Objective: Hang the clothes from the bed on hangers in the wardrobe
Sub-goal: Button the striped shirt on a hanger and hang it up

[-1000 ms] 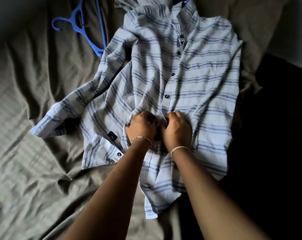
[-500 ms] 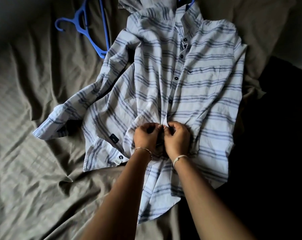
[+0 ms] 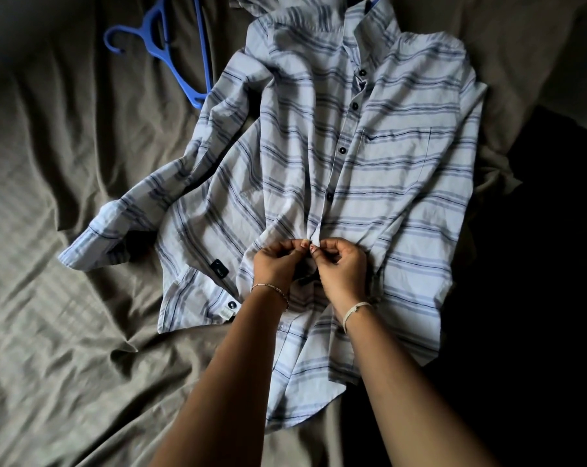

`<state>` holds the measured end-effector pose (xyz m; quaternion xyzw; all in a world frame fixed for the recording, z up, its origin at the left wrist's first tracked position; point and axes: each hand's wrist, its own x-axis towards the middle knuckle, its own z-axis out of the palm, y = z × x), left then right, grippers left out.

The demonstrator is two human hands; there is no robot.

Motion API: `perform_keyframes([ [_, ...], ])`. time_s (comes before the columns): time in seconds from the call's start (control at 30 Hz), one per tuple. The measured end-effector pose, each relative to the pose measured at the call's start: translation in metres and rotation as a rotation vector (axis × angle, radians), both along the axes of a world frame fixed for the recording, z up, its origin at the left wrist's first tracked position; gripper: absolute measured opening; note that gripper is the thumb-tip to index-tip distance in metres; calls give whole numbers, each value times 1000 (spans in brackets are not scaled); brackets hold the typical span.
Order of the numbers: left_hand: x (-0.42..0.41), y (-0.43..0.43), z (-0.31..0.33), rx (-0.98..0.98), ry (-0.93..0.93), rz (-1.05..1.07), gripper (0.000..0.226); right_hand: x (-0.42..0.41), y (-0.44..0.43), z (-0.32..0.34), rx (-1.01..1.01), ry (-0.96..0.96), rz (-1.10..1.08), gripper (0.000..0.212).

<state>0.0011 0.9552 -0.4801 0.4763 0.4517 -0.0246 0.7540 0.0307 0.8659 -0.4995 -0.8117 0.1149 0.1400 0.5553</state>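
Head view: a pale striped shirt [image 3: 386,170] lies front-up on the bed [image 3: 66,332]. It fills the middle of the picture, with its collar at 12 o'clock and its hem towards 6 o'clock. Dark buttons [image 3: 342,150] run down the front and appear fastened from the collar to just above the hands. A chest pocket [image 3: 396,153] sits at 2 o'clock from the centre. One sleeve [image 3: 143,210] stretches out to 9 o'clock, its cuff resting on the rumpled grey-brown sheet. A small dark label [image 3: 219,267] shows on the folded cloth at 7 o'clock.

Both hands meet on the shirt's front opening, just below centre. The left hand [image 3: 275,264] has its grip clamped on the edge of the cloth, pinching it between thumb and fingertips. The right hand [image 3: 342,267] is touching it fingertip to fingertip, and its grip is pinched on the facing edge in the same way. A thin bracelet [image 3: 271,288] circles the left wrist and a pale band [image 3: 356,310] the right.

A blue hanger [image 3: 170,52] lies flat on the bed at 11 o'clock, its lower end tucked under the shirt's shoulder. The area from 3 to 5 o'clock is too dark to make out.
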Motion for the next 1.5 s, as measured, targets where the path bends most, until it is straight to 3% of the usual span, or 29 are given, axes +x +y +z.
perform_keyframes([
  [0.47,-5,-1,-2,-64,-64,28,8,-2,6,3,90,65,-111,6],
  [0.87,-5,-6,-5,24,-14,70,10,-6,0,2,72,-12,-7,11],
  [1.1,-3,-5,-5,65,29,45,14,-9,0,4,141,-9,-16,15],
  [1.27,-3,-6,-5,45,31,73,15,-9,-3,16,305,100,-114,23],
  [1.5,-7,3,-6,-65,17,30,10,-9,-1,13,315,129,-122,5],
])
